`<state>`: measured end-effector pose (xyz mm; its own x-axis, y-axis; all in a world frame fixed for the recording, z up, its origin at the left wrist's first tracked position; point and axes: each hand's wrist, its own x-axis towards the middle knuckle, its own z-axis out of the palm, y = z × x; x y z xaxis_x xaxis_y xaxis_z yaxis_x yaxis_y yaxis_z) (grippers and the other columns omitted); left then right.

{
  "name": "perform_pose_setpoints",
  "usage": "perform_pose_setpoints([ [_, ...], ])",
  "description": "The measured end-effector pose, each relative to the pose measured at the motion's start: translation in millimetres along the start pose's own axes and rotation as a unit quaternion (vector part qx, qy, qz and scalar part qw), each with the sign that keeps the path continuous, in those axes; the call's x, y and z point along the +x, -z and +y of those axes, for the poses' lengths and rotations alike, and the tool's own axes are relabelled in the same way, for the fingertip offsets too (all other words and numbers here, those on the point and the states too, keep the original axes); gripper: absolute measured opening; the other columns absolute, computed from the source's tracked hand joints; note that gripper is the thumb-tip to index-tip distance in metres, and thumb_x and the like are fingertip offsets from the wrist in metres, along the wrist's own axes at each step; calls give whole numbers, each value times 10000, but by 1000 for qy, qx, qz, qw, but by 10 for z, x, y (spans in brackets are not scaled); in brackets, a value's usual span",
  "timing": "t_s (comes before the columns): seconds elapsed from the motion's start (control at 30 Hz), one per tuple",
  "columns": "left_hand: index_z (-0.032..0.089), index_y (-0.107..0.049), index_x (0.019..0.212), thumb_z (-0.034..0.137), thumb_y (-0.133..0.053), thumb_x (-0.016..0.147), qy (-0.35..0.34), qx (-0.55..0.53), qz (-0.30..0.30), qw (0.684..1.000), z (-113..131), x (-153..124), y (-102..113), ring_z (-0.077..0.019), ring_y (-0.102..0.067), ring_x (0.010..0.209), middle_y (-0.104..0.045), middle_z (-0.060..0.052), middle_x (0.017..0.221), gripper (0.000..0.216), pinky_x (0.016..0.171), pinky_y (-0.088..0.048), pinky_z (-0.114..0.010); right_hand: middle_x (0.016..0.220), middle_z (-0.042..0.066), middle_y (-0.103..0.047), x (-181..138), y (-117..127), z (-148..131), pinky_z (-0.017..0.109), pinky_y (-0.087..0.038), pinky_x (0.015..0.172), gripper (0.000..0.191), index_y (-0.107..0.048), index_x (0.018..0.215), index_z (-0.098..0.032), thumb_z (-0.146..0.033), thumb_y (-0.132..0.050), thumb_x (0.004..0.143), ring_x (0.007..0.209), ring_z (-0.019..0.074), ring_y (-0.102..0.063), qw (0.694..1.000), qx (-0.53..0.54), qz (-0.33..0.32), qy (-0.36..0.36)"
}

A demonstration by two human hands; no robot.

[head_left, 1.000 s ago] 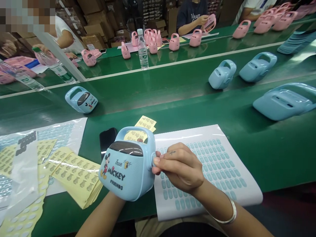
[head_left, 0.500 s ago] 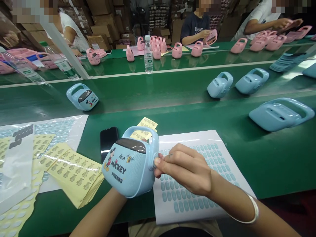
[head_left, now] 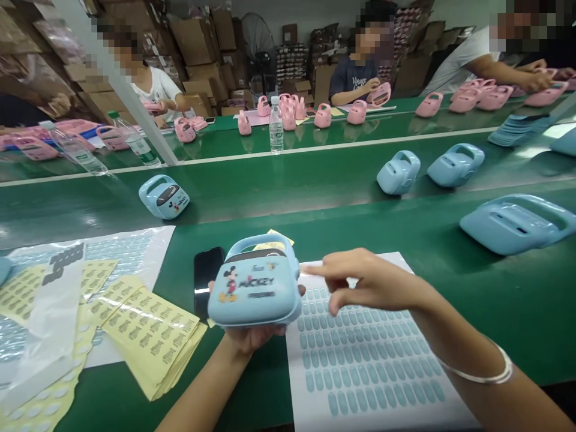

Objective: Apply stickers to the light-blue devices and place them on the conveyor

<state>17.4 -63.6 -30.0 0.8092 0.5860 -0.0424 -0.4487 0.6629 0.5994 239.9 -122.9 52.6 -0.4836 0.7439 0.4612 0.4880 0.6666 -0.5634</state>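
Observation:
My left hand (head_left: 252,337) cradles a light blue handled speaker (head_left: 256,282) with a cartoon mouse print from below, tipped so its front faces up. My right hand (head_left: 364,281) hovers just right of it with the fingers stretched out and loosely apart, holding nothing, above a white sheet of small blue oval stickers (head_left: 364,360). A black phone (head_left: 207,279) lies on the green table behind the speaker.
Yellow label sheets (head_left: 144,333) and a plastic bag (head_left: 45,300) lie at the left. More blue speakers (head_left: 164,197) (head_left: 398,172) (head_left: 517,223) rest on the green belt (head_left: 292,174). A water bottle (head_left: 276,125) and pink speakers (head_left: 321,114) stand beyond, where other people work.
My right hand has come off the speaker's side and lifted away with its fingers spread. My left hand has tipped the speaker back, front face up.

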Motion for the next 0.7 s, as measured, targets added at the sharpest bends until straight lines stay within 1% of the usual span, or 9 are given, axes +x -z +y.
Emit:
perform_pose_setpoints([
  [0.03,303,-291,1334,714,-513,613,-14,0,-5,1000,19,-3,-35,-348,-510,1096,-432,-124,1330,859,637,-519,-358,675,-31,-541,-36,76,60,193,-429,487,443,-552,1160,-211,-428,-625,780,560,83,-486,999,26,32,-20],
  [0.1,292,-313,1324,624,-618,572,-35,23,-8,999,55,6,-91,-311,-562,1014,-466,-111,1297,877,714,-513,-379,703,-15,-547,-90,173,120,209,-429,476,434,-602,1064,-217,-512,-619,745,561,88,-491,987,51,144,-49],
  [0.17,279,-331,1313,497,-697,559,-54,94,6,994,74,29,-129,-314,-543,1047,-488,-104,1269,866,823,-479,-430,701,-5,-542,-99,173,95,221,-423,475,326,-632,912,-205,-489,-628,753,559,89,-487,965,42,253,-51],
  [0.23,288,-334,1305,415,-749,539,-84,195,44,976,64,54,-155,-337,-479,1129,-487,-91,1263,881,914,-416,-484,655,-14,-521,-64,85,7,220,-402,459,224,-615,783,-188,-405,-663,760,543,84,-476,951,-1,309,-14],
  [0.33,290,-329,1306,405,-784,511,-121,324,103,933,1,72,-187,-343,-443,1160,-482,-83,1257,923,981,-339,-523,589,-25,-495,25,-124,-147,226,-370,425,167,-586,714,-157,-272,-701,753,506,81,-465,940,-134,299,96],
  [0.4,280,-317,1315,427,-778,520,-122,372,135,910,-48,67,-205,-338,-445,1161,-479,-90,1257,931,994,-325,-525,542,-28,-477,79,-253,-208,240,-335,393,118,-596,702,-131,-184,-667,780,471,83,-448,916,-247,264,173],
  [0.47,277,-303,1320,429,-773,525,-122,411,163,889,-83,56,-217,-336,-424,1187,-451,-95,1288,936,1010,-311,-523,503,-33,-452,115,-348,-215,249,-302,373,151,-605,663,-121,-88,-582,809,443,83,-428,890,-323,227,226],
  [0.57,271,-300,1319,404,-763,529,-124,470,194,852,-100,44,-222,-337,-366,1241,-377,-102,1354,925,1037,-278,-519,487,-37,-425,143,-432,-156,246,-282,367,264,-598,597,-129,-22,-497,816,423,75,-411,876,-354,206,253],
  [0.7,270,-304,1311,338,-754,531,-110,498,211,834,-88,39,-231,-327,-381,1230,-389,-103,1339,903,1032,-284,-520,501,-33,-436,164,-474,-81,239,-277,366,214,-617,619,-107,-41,-546,810,423,64,-411,862,-372,225,260],
])
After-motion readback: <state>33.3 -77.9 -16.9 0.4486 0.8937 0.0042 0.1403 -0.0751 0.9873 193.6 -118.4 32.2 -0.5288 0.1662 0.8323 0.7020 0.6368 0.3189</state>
